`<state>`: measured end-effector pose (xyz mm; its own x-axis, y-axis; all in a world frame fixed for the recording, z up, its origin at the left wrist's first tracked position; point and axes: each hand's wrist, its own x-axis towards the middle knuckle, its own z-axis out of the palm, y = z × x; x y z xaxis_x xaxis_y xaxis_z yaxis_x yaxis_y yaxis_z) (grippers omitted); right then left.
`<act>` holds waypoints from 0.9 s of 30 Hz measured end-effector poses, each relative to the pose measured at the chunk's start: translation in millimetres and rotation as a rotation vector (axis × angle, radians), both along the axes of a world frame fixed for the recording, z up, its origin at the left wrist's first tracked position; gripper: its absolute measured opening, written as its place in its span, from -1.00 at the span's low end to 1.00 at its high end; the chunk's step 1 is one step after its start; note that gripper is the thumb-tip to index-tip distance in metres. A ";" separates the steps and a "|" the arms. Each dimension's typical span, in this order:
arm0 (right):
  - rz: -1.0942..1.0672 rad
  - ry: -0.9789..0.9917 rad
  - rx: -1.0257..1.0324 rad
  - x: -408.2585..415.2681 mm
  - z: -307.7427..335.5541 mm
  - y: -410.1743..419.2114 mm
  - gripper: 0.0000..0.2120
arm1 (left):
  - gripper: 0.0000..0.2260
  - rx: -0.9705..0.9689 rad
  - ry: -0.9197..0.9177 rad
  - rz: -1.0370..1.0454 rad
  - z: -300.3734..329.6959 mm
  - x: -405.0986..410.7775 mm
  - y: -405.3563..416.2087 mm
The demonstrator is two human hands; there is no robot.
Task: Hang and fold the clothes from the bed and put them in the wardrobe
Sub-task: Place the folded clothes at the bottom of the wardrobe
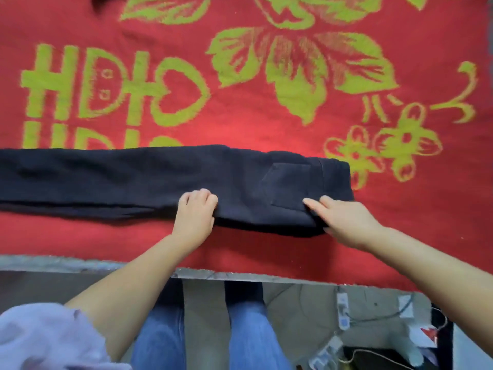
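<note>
A pair of dark navy trousers (149, 180) lies folded lengthwise across the red bed cover (240, 124), waistband and back pocket at the right, legs running off the left edge. My left hand (196, 212) rests on the near edge at mid-length, its fingers curled into the cloth. At the waist end, my right hand (344, 222) holds the near corner, with the index finger stretched flat over the fabric and the thumb hidden.
The bed cover has green flowers and letters. Its near edge runs just below the trousers. A lilac garment (45, 340) is at the lower left. On the floor at the lower right lie a power strip (342, 311) and cables.
</note>
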<state>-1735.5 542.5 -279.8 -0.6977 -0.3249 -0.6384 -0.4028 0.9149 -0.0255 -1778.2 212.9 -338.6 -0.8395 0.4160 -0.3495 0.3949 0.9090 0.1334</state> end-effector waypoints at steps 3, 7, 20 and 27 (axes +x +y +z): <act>-0.204 -0.241 -0.089 32.3 -36.7 -5.1 -0.54 | -0.74 -0.159 -0.187 -0.051 -23.4 18.0 -7.3; -0.943 0.238 -0.390 24.7 -62.7 9.9 -0.71 | -0.60 -0.137 -0.183 0.044 -30.4 13.4 -5.3; -1.527 -0.025 -0.949 -10.5 -79.2 38.2 -0.77 | -0.34 -0.393 -0.045 0.058 -31.4 -25.5 -98.4; -1.414 0.044 -0.455 9.7 -98.6 70.2 -0.61 | -0.26 -0.502 -0.207 -0.237 -41.2 5.1 -75.6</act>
